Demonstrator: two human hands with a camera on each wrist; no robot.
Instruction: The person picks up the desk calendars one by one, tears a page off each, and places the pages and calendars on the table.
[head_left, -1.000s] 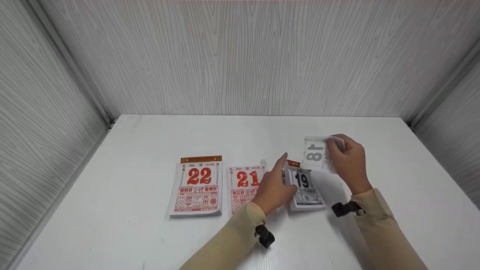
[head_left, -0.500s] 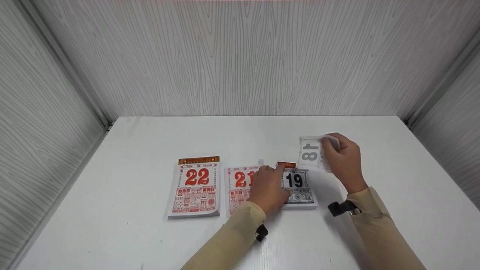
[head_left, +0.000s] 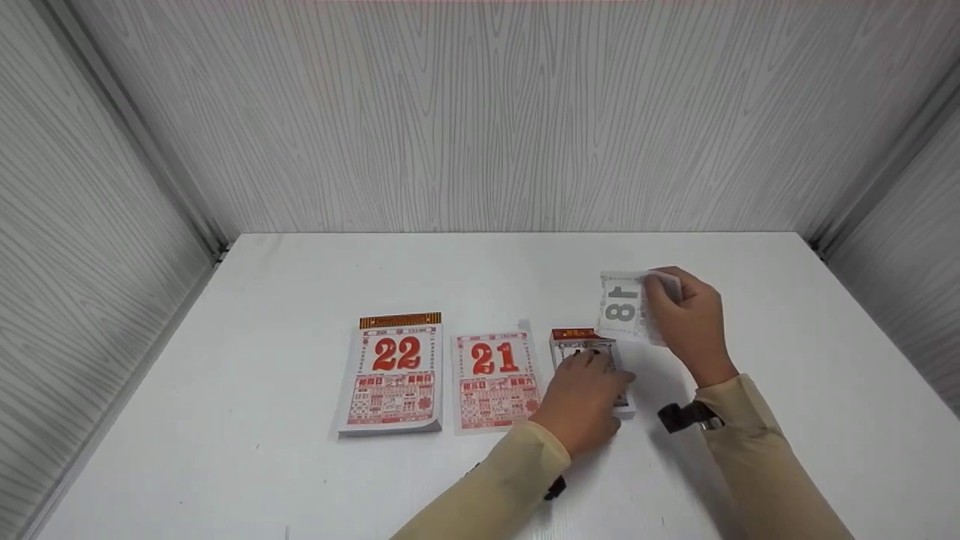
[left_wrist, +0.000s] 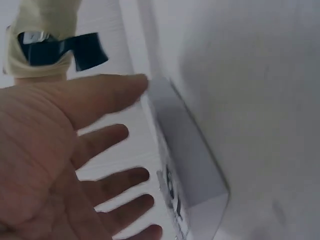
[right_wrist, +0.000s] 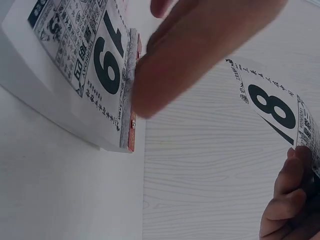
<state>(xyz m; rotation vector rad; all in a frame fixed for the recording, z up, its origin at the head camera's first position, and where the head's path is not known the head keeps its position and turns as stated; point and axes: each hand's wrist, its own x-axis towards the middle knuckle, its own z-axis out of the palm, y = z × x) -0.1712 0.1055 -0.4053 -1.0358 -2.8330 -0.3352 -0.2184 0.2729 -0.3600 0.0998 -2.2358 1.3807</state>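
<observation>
In the head view my right hand (head_left: 690,322) pinches a torn-off calendar sheet (head_left: 622,306) between thumb and fingers, its back showing a reversed 18. The right wrist view shows the printed front of this sheet (right_wrist: 270,107). My left hand (head_left: 586,405) is over a tear-off calendar pad (head_left: 561,351) with a red-gold top band, covering most of its number. The right wrist view reads 19 on that pad (right_wrist: 107,65). Seen from the left wrist, the left hand (left_wrist: 55,155) has its fingers spread beside the pad's face; contact cannot be told.
A thicker calendar pad (head_left: 394,382) reading 22 in red lies at the left on the white table (head_left: 247,360). Between the two pads lies a loose sheet (head_left: 495,375) printed with a red 21. Wood-grain panels (head_left: 480,120) enclose the back and sides.
The left hand has moved right, from the 19 pad's left side to over its face, uncovering the 21 sheet. The pad, tilted before, now lies flat. The right hand keeps holding the sheet.
</observation>
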